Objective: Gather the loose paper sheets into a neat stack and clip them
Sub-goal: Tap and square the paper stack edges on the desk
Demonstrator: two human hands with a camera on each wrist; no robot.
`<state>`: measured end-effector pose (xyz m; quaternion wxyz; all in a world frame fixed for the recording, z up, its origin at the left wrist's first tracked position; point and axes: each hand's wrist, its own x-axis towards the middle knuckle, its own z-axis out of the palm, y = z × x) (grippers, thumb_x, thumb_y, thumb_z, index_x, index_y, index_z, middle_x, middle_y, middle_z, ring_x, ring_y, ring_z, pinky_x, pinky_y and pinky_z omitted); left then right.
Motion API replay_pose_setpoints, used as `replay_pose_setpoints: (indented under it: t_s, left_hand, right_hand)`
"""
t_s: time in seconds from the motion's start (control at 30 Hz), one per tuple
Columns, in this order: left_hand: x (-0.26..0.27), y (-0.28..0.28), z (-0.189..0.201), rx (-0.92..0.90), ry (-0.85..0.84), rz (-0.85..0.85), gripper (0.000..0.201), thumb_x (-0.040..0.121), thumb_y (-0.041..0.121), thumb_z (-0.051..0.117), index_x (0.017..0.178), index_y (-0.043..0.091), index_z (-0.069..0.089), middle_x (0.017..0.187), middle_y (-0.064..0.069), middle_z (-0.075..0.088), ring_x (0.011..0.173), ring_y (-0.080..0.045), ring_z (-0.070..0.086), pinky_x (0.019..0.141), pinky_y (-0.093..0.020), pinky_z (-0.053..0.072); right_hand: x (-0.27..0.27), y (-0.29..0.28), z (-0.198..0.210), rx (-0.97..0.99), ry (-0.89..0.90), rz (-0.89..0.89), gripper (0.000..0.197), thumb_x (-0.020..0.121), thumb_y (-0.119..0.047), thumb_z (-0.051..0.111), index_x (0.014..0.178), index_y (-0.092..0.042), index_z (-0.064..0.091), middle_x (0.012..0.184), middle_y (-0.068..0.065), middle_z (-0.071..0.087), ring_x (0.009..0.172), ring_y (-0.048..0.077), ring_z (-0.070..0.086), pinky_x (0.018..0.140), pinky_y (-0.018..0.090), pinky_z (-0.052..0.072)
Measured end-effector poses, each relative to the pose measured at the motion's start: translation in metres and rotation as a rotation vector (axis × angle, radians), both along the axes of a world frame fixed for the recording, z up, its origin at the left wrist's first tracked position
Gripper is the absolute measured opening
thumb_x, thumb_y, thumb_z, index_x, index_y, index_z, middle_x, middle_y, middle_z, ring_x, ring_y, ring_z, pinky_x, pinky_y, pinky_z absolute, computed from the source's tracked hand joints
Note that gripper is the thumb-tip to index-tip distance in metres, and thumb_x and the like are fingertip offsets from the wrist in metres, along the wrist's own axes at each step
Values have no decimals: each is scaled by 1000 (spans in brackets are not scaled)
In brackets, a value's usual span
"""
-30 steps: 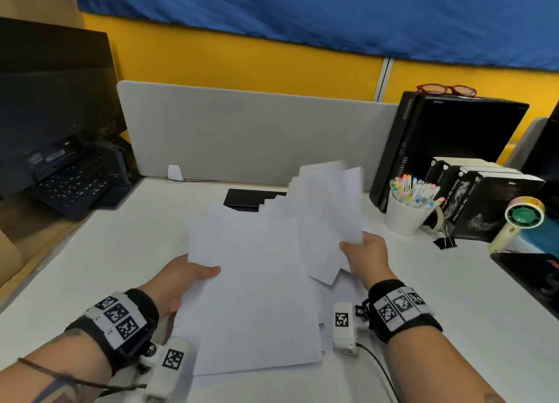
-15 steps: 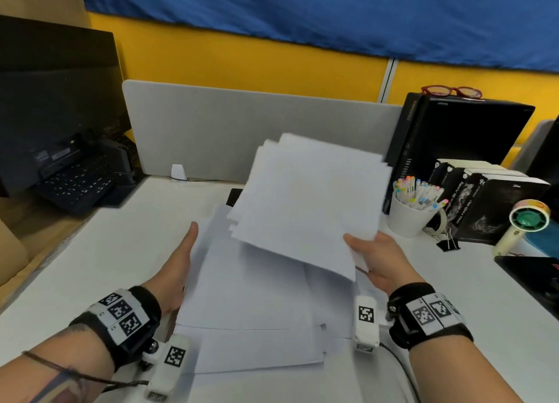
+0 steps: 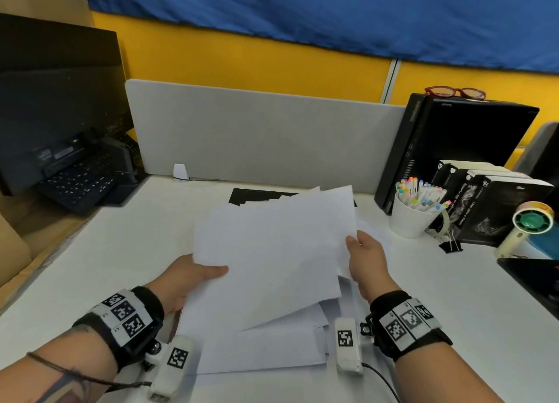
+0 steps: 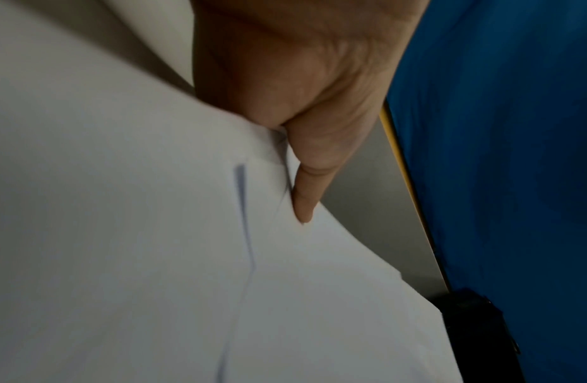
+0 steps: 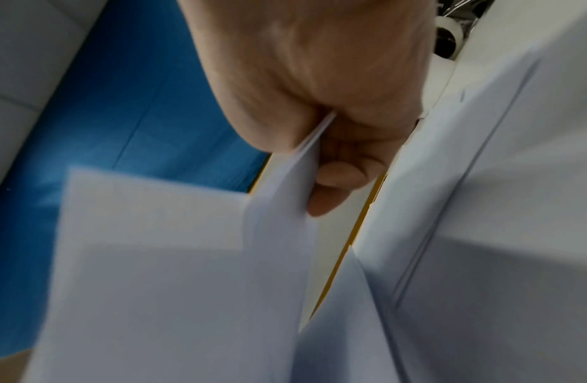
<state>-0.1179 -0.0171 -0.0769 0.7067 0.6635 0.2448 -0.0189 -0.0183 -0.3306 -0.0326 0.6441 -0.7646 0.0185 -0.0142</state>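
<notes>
A loose bundle of white paper sheets (image 3: 272,251) is held tilted above the desk, its edges uneven. My left hand (image 3: 193,278) pinches the bundle's left edge, thumb (image 4: 305,191) lying on top of the paper (image 4: 154,233). My right hand (image 3: 363,257) grips the right edge; in the right wrist view the sheets (image 5: 174,259) pass between thumb and curled fingers (image 5: 338,186). More white sheets (image 3: 266,348) lie flat on the desk below, fanned out. A black binder clip (image 3: 450,245) sits on the desk to the right, beside the white cup.
A white cup of markers (image 3: 414,212) and black boxes (image 3: 496,209) stand at the right. A black tower case (image 3: 453,142) is behind them, a grey divider (image 3: 257,136) at the back. A keyboard (image 3: 78,184) and monitor sit at left. A black flat item (image 3: 257,195) lies behind the papers.
The right hand has lowered the raised bundle toward the desk. The left hand, open beside the pile half a second ago, now holds the bundle's left edge.
</notes>
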Motion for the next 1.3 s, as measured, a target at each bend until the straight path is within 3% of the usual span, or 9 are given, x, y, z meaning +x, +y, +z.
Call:
replay_pose_setpoints:
  t_s: [0.1, 0.2, 0.3, 0.4, 0.57, 0.73, 1.0, 1.13, 1.3]
  left_hand:
    - [2, 2, -4, 6, 6, 11, 40, 83, 6, 83, 121, 1, 71, 110, -15, 79, 103, -37, 74, 95, -49, 58]
    - [4, 3, -5, 11, 13, 25, 38, 84, 8, 82, 120, 2, 72, 109, -15, 79, 103, -37, 74, 96, -51, 57]
    - [4, 4, -5, -6, 24, 25, 36, 86, 9, 81, 119, 2, 71, 110, -17, 78, 103, -38, 74, 90, -47, 59]
    - [5, 5, -6, -4, 34, 24, 36, 87, 10, 80, 121, 3, 70, 111, -17, 78, 104, -39, 73, 93, -49, 58]
    - [5, 9, -8, -2, 45, 45, 37, 87, 16, 82, 121, 5, 71, 115, -12, 78, 113, -38, 70, 110, -55, 47]
    - [5, 9, -7, -19, 45, 49, 38, 87, 15, 80, 122, 3, 71, 116, -14, 77, 112, -38, 70, 109, -54, 49]
    - [-1, -4, 6, -64, -22, 41, 26, 88, 19, 79, 109, 5, 75, 98, -7, 82, 86, -20, 79, 75, -31, 57]
    - [1, 1, 2, -48, -11, 43, 33, 88, 15, 79, 118, 2, 72, 104, -13, 81, 98, -34, 76, 81, -40, 59]
    - [3, 4, -4, 0, 13, 38, 28, 91, 9, 76, 118, 3, 71, 104, -15, 80, 101, -38, 74, 91, -48, 57]
  right_hand:
    - [-1, -1, 5, 49, -19, -139, 29, 102, -6, 44, 79, -18, 56, 79, 2, 59, 78, 23, 56, 71, 27, 45]
    - [-16, 0, 19, 29, 278, 169, 24, 91, 7, 53, 72, -5, 60, 61, 10, 63, 53, 23, 61, 50, 27, 53]
    - [-29, 5, 21, -20, 489, 448, 9, 90, -1, 64, 91, 7, 69, 75, 17, 74, 65, 27, 73, 59, 33, 63]
    - [-23, 12, 12, 51, 407, 281, 29, 97, -17, 63, 114, 6, 62, 72, 14, 74, 57, 24, 72, 55, 35, 61]
    - [-30, 6, 19, -88, 605, 560, 35, 92, -26, 70, 113, 2, 65, 89, 18, 76, 71, 26, 75, 56, 30, 61]
    - [-8, -2, 10, -47, 247, 58, 22, 89, 0, 66, 109, -4, 58, 86, 20, 66, 56, 26, 67, 57, 42, 62]
    - [-26, 16, 11, -399, 420, 545, 26, 92, 7, 57, 118, 4, 55, 78, 25, 71, 64, 29, 74, 48, 31, 57]
    - [-17, 8, 32, -599, 445, 849, 30, 93, -29, 66, 106, -2, 70, 89, 10, 77, 72, 19, 74, 53, 24, 51]
    - [80, -12, 35, -738, 122, 297, 29, 91, -27, 71, 113, -8, 70, 107, 5, 69, 99, 26, 67, 79, 34, 57]
